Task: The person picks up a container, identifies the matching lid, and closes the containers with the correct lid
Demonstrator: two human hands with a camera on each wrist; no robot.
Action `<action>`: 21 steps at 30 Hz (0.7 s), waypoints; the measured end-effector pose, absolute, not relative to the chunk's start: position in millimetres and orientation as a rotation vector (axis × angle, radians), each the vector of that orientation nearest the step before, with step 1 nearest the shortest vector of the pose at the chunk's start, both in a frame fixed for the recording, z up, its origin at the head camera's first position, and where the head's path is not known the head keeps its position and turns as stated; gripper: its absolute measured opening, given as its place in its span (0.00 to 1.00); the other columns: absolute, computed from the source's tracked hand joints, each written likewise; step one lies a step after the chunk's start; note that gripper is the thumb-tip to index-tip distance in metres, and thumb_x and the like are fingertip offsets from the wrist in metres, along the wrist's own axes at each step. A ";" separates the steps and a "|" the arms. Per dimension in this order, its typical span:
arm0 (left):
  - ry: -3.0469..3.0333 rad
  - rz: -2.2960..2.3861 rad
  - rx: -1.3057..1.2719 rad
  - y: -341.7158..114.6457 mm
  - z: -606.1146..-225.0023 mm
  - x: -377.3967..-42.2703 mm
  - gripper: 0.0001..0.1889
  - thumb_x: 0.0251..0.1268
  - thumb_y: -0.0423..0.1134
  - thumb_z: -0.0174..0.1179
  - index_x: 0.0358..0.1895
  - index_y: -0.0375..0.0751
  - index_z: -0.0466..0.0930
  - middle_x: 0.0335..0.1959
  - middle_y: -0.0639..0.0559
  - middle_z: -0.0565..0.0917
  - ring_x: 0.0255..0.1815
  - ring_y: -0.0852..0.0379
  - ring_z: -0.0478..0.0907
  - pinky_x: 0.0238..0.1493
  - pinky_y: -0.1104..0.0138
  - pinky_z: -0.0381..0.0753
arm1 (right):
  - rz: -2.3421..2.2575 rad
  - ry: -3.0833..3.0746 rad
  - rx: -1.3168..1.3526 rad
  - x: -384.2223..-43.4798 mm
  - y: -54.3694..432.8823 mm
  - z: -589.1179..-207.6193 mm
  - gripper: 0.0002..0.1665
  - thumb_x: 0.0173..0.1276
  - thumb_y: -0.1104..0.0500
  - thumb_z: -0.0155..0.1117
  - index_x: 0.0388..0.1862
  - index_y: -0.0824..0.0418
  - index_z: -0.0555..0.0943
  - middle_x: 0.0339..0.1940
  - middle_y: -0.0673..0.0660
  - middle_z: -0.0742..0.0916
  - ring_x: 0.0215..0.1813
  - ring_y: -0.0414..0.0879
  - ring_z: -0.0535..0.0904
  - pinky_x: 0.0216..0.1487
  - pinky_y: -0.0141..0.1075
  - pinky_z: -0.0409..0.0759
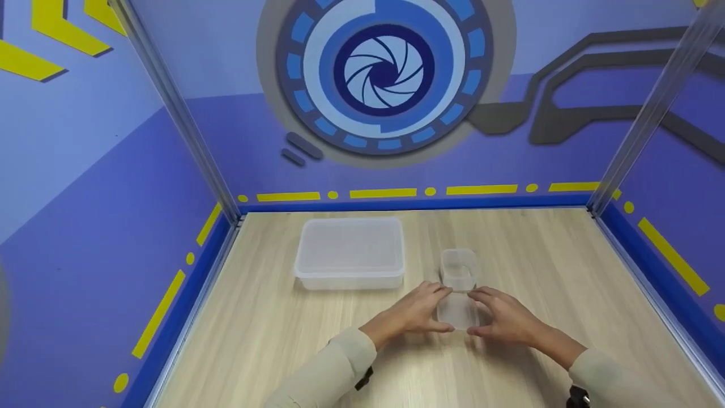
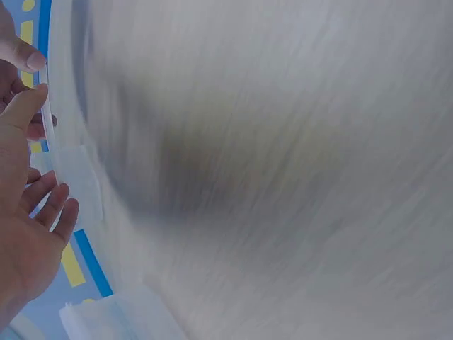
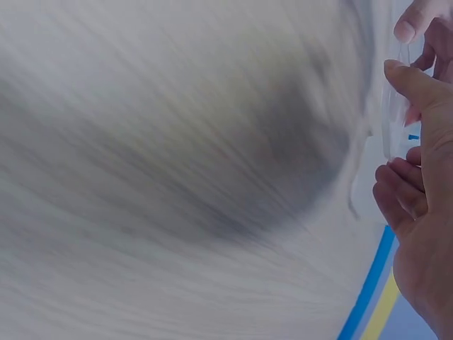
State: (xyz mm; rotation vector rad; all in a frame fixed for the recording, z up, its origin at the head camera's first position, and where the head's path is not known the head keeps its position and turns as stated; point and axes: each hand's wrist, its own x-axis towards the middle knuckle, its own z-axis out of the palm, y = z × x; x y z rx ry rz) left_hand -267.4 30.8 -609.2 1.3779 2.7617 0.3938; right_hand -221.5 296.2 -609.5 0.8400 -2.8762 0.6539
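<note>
A small translucent square lid (image 1: 457,313) is held between my two hands in the head view, close in front of a small clear container (image 1: 459,269). My left hand (image 1: 416,310) grips the lid's left side, thumb at the near edge and fingers at the far edge. On the opposite side, my right hand (image 1: 506,318) grips it the same way. Both wrist views show the lid edge-on as a thin pale strip, with the left hand (image 2: 28,227) and the right hand (image 3: 425,212) at its edges.
A large translucent box (image 1: 350,282) with its lid on stands at the back left of the wooden table (image 1: 272,345). Blue patterned panels (image 1: 226,136) and metal posts (image 1: 181,113) border the table at the back and sides.
</note>
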 end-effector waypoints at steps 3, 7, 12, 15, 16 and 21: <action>2.749 0.424 1.363 29.5 -603.5 -269.3 0.45 0.69 0.64 0.68 0.79 0.38 0.67 0.76 0.47 0.72 0.76 0.52 0.68 0.76 0.65 0.67 | 0.684 -2.866 0.832 -222.3 295.6 -605.2 0.46 0.60 0.41 0.83 0.67 0.69 0.80 0.64 0.64 0.84 0.62 0.62 0.83 0.57 0.57 0.84; 2.736 0.477 1.320 28.9 -595.7 -272.8 0.46 0.68 0.62 0.69 0.80 0.39 0.66 0.76 0.48 0.72 0.76 0.53 0.67 0.75 0.65 0.67 | 0.773 -2.837 0.835 -225.1 295.2 -600.6 0.45 0.62 0.42 0.83 0.68 0.70 0.79 0.64 0.62 0.84 0.59 0.60 0.85 0.53 0.53 0.86; 2.731 0.525 1.256 28.6 -587.1 -275.5 0.46 0.68 0.62 0.70 0.81 0.41 0.65 0.77 0.49 0.71 0.77 0.54 0.66 0.75 0.65 0.68 | 0.854 -2.797 0.838 -229.0 295.3 -594.2 0.44 0.62 0.45 0.83 0.68 0.70 0.79 0.63 0.60 0.84 0.58 0.58 0.85 0.52 0.52 0.87; 2.733 0.542 1.246 28.1 -583.6 -276.1 0.46 0.68 0.62 0.69 0.81 0.42 0.65 0.77 0.50 0.71 0.77 0.55 0.65 0.74 0.65 0.69 | 0.877 -2.786 0.830 -230.2 295.7 -589.4 0.44 0.61 0.46 0.84 0.67 0.70 0.79 0.63 0.61 0.85 0.58 0.59 0.85 0.53 0.54 0.86; 2.733 0.553 1.249 28.0 -582.5 -276.2 0.46 0.68 0.62 0.69 0.81 0.41 0.65 0.77 0.50 0.71 0.77 0.55 0.66 0.74 0.65 0.70 | 0.876 -2.783 0.826 -230.6 295.8 -587.8 0.44 0.61 0.46 0.84 0.67 0.70 0.79 0.63 0.61 0.85 0.58 0.58 0.85 0.53 0.54 0.86; 2.732 0.622 1.274 26.9 -576.9 -276.8 0.44 0.68 0.60 0.70 0.80 0.40 0.67 0.75 0.49 0.72 0.75 0.55 0.67 0.72 0.66 0.72 | 0.880 -2.756 0.828 -232.6 297.4 -579.5 0.44 0.59 0.46 0.85 0.67 0.69 0.80 0.62 0.61 0.85 0.58 0.57 0.85 0.54 0.54 0.87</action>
